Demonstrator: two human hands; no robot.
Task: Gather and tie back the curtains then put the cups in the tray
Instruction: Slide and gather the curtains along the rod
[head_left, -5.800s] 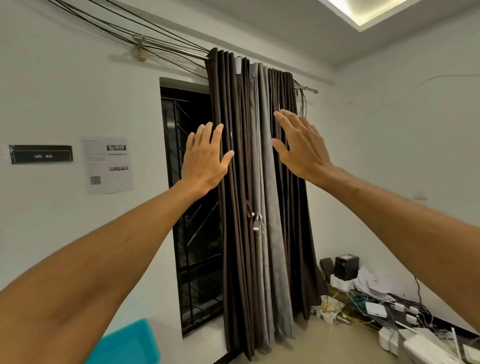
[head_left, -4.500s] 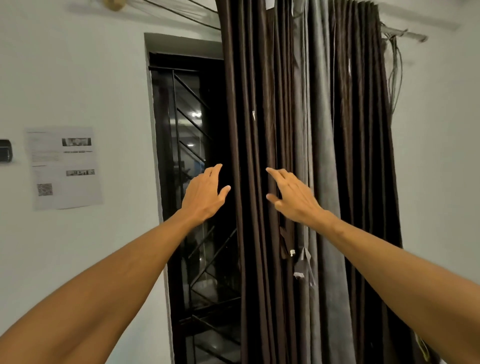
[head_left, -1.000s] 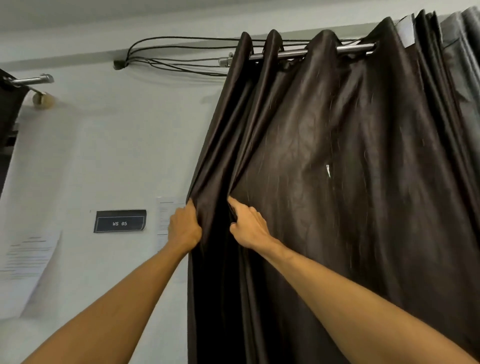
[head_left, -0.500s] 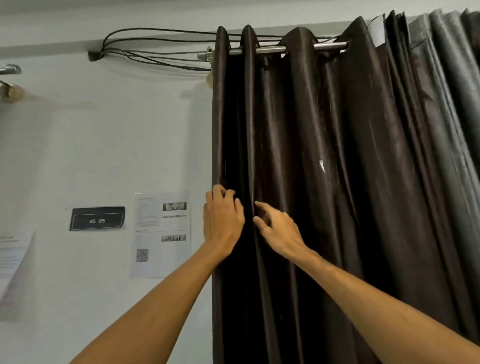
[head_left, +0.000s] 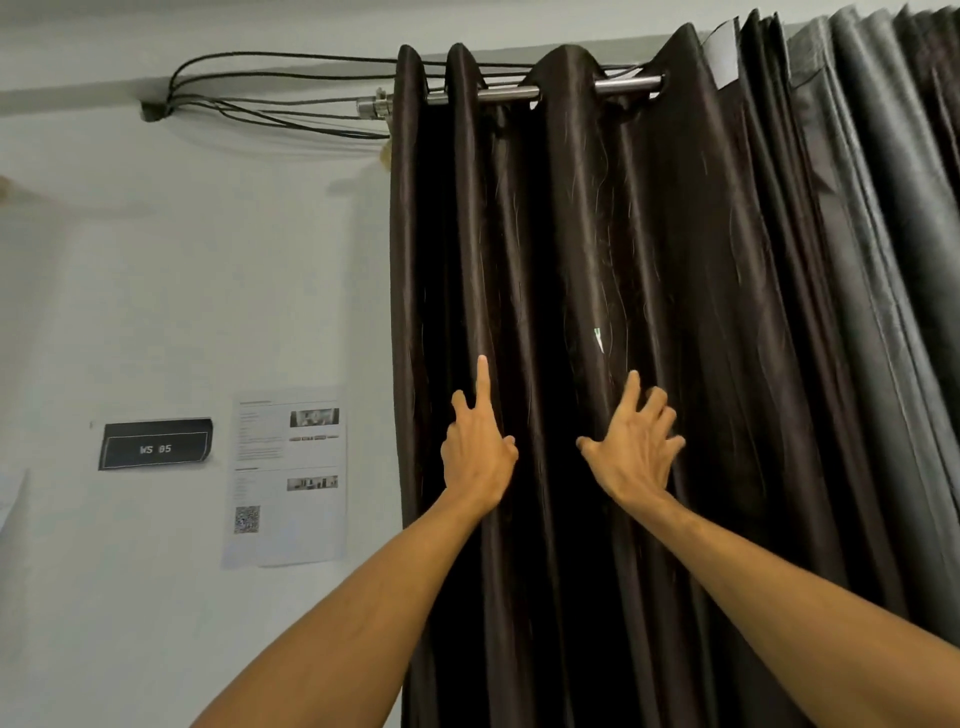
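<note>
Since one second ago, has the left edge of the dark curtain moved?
Yes. The dark curtain edge moved right, off the paper notice, which now shows whole beside it.

Lower edge cuts off the dark curtain (head_left: 649, 260); hem out of view. Right edge cuts the grey curtain (head_left: 893, 208). The rod (head_left: 623, 85) shows only between folds. Print on the wall sheet (head_left: 285, 478) too small to read. Some fingers of the left hand (head_left: 475, 457) out of sight

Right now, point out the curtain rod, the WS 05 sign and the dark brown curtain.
curtain rod (head_left: 509, 94): head view, bare metal stretch between two folds.
WS 05 sign (head_left: 156, 448): head view, middle of its lettering.
dark brown curtain (head_left: 701, 312): head view, a fold in its upper middle.
</note>
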